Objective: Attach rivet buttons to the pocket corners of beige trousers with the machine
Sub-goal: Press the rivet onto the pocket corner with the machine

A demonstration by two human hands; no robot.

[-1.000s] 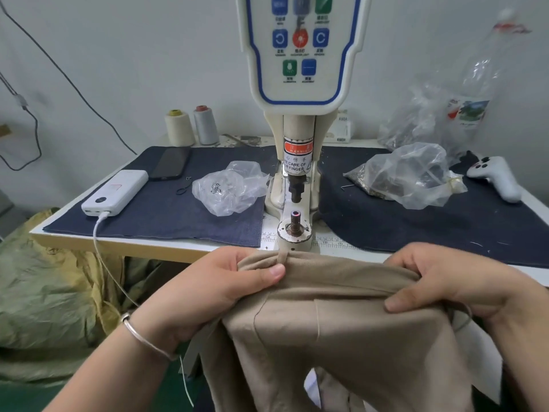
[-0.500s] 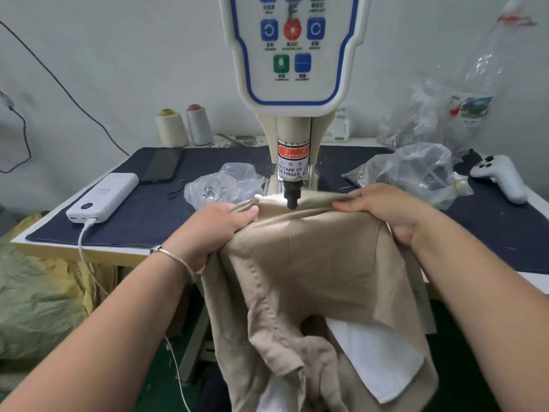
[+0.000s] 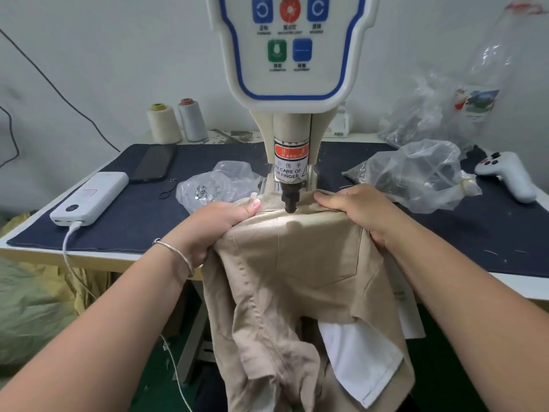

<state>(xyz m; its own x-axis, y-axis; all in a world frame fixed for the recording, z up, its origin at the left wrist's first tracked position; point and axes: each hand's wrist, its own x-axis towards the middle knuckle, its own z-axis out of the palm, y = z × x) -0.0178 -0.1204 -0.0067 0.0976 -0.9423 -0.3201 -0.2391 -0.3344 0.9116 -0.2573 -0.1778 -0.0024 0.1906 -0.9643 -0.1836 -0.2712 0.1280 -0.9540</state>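
Two hands: the left hand [image 3: 218, 223] and the right hand [image 3: 353, 208] each grip a fold of the beige trousers [image 3: 297, 278], one on either side of the punch [image 3: 290, 200].
Trousers' place: draped over the tabletop [image 3: 98, 258] edge, top edge under the machine [image 3: 292, 120] head, white pocket lining [image 3: 359, 361] hanging below.
Step in hand: likely lining the pocket corner up beneath the punch tip.
Doing it well: keep the cloth taut and flat, seam square, fingertips well back (the label reads "care of your finger").
Cloth: soft matte twill with stitched seams; it creases easily.
Punch: dark, hard, cylindrical, narrowing downwards.
Nearby: crinkled clear plastic bags [image 3: 214, 185] (small metal parts inside, perhaps rivets).
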